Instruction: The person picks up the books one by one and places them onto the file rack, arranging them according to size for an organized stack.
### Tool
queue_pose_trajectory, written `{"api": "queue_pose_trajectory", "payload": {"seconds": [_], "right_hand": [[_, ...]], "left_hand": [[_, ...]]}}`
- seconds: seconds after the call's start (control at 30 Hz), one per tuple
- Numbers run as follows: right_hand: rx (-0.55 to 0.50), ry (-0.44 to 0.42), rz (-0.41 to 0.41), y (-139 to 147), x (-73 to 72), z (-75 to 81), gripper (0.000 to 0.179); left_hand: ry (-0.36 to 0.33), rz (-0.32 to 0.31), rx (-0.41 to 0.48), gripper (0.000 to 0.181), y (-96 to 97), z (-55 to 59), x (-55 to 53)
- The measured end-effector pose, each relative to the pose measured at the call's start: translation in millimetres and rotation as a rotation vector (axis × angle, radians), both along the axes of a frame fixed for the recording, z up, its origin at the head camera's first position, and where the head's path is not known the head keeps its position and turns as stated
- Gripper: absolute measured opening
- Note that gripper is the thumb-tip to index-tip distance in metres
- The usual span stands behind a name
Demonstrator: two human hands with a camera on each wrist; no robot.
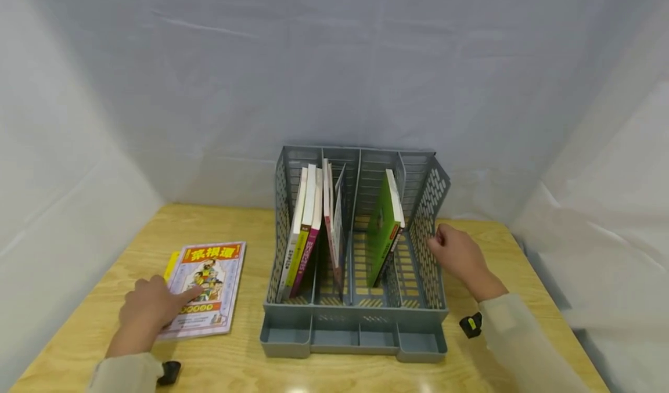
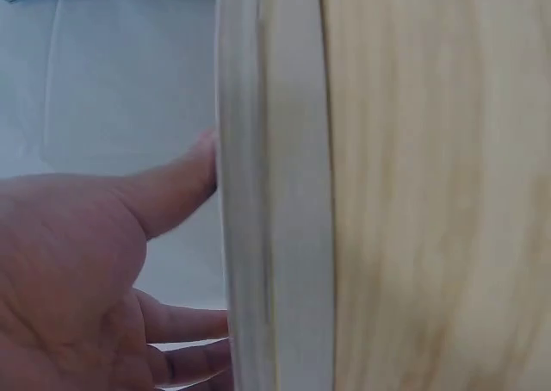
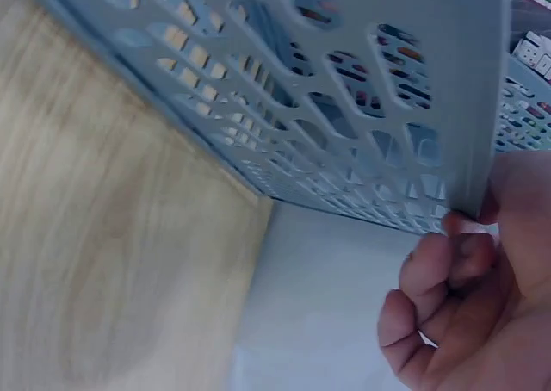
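My left hand (image 1: 148, 309) rests on a comic-style book (image 1: 225, 282) with a red-and-yellow title band, lying flat at the left of the table. In the left wrist view, the thumb and straight fingertips touch its cover, above the stacked page edges (image 2: 297, 193). A yellow edge (image 1: 172, 263) of something beneath it sticks out on the left. My right hand (image 1: 460, 253) pinches the front edge of the right side wall of a grey desk file organizer (image 1: 354, 310). In the right wrist view, thumb and index finger meet at that perforated wall (image 3: 336, 107), other fingers curled.
Several books (image 1: 299, 248) lean in the organizer's left slot, thin books (image 1: 334, 230) in the second, a green book (image 1: 384, 233) in the third. Small trays (image 1: 355, 351) line its front. The wooden table (image 1: 245, 370) meets white sheeting (image 1: 355, 62) behind.
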State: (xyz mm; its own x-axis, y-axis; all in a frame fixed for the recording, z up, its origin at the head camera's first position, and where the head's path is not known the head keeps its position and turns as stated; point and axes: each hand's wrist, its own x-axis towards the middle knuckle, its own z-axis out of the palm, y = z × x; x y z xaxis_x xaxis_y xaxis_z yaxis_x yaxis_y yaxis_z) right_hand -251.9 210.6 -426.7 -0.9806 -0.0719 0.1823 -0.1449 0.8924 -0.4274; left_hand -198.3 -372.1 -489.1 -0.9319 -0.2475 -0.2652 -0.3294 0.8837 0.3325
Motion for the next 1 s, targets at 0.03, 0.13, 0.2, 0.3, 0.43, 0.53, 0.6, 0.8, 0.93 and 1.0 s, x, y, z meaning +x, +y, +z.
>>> {"api": "queue_pose_trajectory", "payload": {"seconds": [0.03, 0.13, 0.2, 0.3, 0.43, 0.53, 0.6, 0.8, 0.93, 1.0], "right_hand": [[0.005, -0.007, 0.005, 0.3, -0.3, 1.2, 0.024], [0.019, -0.043, 0.016, 0.6, -0.8, 4.2, 0.025], [0.021, -0.072, 0.02, 0.6, -0.3, 6.5, 0.026], [0.019, -0.116, 0.026, 0.3, 0.2, 8.3, 0.026], [0.016, -0.14, 0.024, 0.4, 0.2, 7.7, 0.026], [0.02, -0.131, 0.024, 1.0, 0.4, 6.8, 0.026], [0.028, -0.114, 0.025, 1.1, 0.7, 6.1, 0.026], [0.024, -0.069, 0.003, -1.3, 4.9, 4.5, 0.025], [0.016, -0.048, -0.012, -1.9, 7.8, 3.7, 0.026], [0.013, -0.038, -0.015, -1.6, 7.9, 3.1, 0.027]], "left_hand": [[0.006, 0.007, 0.004, 0.116, 0.5, 0.5, -0.2], [0.015, 0.022, 0.015, 0.11, -0.1, 1.1, -0.8], [0.019, 0.023, 0.023, 0.103, -1.9, 1.3, -1.0], [0.024, 0.016, 0.056, 0.094, -7.0, 0.9, -0.8], [0.005, 0.018, 0.163, 0.087, -16.5, -1.4, 0.7], [-0.014, 0.037, 0.236, 0.082, -22.5, -4.1, 1.0], [-0.013, 0.057, 0.258, 0.078, -24.3, -5.0, 0.4], [0.111, 0.143, 0.207, 0.084, -16.7, 0.8, 0.9], [0.175, 0.183, 0.207, 0.083, -7.6, 13.1, 3.2], [0.208, 0.188, 0.207, 0.079, -4.4, 18.5, 3.5]]}}
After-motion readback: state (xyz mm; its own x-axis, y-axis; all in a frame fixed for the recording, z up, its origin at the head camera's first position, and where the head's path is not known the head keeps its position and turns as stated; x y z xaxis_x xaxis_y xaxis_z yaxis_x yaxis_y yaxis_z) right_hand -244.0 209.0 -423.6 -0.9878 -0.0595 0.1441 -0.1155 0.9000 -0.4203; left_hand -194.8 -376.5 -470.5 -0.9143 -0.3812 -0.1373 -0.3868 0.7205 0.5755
